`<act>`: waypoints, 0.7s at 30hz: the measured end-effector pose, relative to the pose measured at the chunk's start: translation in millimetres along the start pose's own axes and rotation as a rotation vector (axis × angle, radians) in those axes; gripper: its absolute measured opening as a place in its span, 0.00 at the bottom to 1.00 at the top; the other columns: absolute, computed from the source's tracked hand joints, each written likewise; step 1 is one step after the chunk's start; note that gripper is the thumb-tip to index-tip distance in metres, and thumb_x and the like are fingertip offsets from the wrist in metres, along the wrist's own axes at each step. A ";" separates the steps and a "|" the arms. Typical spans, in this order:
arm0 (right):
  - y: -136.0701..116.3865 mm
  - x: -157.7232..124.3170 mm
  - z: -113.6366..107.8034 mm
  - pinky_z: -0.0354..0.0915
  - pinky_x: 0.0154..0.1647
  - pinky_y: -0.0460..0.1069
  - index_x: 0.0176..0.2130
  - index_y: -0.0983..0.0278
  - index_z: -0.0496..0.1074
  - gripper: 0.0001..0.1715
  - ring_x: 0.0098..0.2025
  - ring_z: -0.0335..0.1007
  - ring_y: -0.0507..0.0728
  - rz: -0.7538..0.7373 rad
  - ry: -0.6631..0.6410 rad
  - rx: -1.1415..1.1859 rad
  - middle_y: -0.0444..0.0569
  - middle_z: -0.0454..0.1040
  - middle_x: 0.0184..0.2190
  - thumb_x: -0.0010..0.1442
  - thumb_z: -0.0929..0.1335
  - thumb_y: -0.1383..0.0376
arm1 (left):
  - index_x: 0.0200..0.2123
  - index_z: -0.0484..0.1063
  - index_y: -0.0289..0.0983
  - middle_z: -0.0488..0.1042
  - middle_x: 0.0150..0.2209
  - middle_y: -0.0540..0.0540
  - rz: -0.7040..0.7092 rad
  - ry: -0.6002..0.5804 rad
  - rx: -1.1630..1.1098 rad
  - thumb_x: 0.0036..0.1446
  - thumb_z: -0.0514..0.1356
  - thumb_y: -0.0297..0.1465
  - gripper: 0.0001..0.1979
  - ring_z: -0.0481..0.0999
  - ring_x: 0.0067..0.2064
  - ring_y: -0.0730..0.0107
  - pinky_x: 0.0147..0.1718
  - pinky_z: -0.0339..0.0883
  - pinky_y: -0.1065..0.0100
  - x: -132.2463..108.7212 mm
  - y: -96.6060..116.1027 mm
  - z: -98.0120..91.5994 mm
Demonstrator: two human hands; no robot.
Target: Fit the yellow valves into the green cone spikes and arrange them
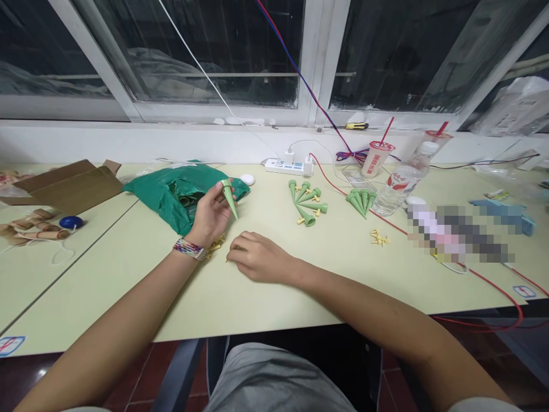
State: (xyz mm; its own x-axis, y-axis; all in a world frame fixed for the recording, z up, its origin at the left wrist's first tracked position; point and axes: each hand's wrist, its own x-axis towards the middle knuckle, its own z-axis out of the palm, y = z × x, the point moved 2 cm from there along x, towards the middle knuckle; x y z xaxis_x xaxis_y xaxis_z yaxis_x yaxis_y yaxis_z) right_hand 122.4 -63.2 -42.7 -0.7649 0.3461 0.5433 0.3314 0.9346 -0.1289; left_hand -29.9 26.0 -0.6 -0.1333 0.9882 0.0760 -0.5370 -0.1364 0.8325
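Our left hand [208, 216] fingers closed on green plastic cone [229, 199]; right hand [257, 257] fingers curled, hold unclear; finished-looking cones [306, 200] right, yellow pieces [217, 245] nearby.

No wording can be read with certainty. Red characters are printed on a white paper cup [377, 159] and on the label of a clear plastic water bottle [397, 181], but are too blurred to be made out. Blue-and-red marks on a small white sticker [524, 291] are likewise illegible.
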 end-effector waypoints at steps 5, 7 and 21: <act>7.8 -19.4 -10.8 0.68 0.50 0.54 0.46 0.64 0.76 0.09 0.45 0.67 0.59 0.089 0.043 0.066 0.53 0.74 0.42 0.69 0.66 0.70 | 0.40 0.84 0.37 0.80 0.38 0.45 0.019 -0.051 0.053 0.56 0.73 0.36 0.11 0.76 0.37 0.70 0.36 0.74 0.71 -4.1 -0.3 2.2; 14.5 -30.6 -18.3 0.68 0.49 0.54 0.45 0.63 0.77 0.09 0.43 0.67 0.59 0.131 0.075 0.091 0.52 0.74 0.40 0.69 0.66 0.71 | 0.40 0.83 0.37 0.81 0.39 0.46 0.015 -0.085 0.091 0.53 0.75 0.35 0.13 0.77 0.38 0.70 0.38 0.74 0.70 -6.5 -0.9 3.4; 45.7 -59.3 -70.6 0.72 0.42 0.50 0.37 0.61 0.77 0.06 0.38 0.73 0.54 0.598 0.698 0.461 0.46 0.75 0.36 0.60 0.69 0.70 | 0.55 0.81 0.40 0.83 0.46 0.44 -0.321 -0.380 0.244 0.52 0.76 0.29 0.26 0.81 0.48 0.65 0.53 0.73 0.64 -50.4 -25.2 32.0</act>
State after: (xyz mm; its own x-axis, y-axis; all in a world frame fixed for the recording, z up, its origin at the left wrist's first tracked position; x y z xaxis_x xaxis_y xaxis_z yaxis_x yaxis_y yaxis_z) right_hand 221.9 -46.7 -22.2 -0.0044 0.7784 0.6277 0.1954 0.6163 -0.7629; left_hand 17.0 -18.2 -7.8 0.3399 0.9393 -0.0477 -0.2867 0.1518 0.9459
